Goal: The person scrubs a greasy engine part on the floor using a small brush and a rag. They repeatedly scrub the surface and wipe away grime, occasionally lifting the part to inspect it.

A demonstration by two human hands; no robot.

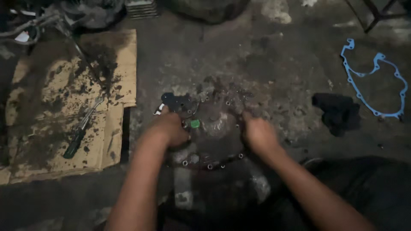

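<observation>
At the centre of the frame a dark engine cover (214, 132) lies flat on the floor (278, 64), its long axis running left to right. The left hand (171, 128) and right hand (257, 134) each curl closed over its edges.

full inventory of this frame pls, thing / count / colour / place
engine cover: 1, dark grey metal, greasy, centre of floor, bolt holes round its rim
green part: 1, green, on the cover by the left hand
gasket: 1, blue, floor far right
rag: 1, black, floor right of the cover
cardboard: flattened, brown, oil-stained, left
screwdriver: 1, dark green handle, on the cardboard
spanner: 1, silver, on the cardboard
left hand: on the cover's left edge
right hand: on the cover's right edge
</observation>
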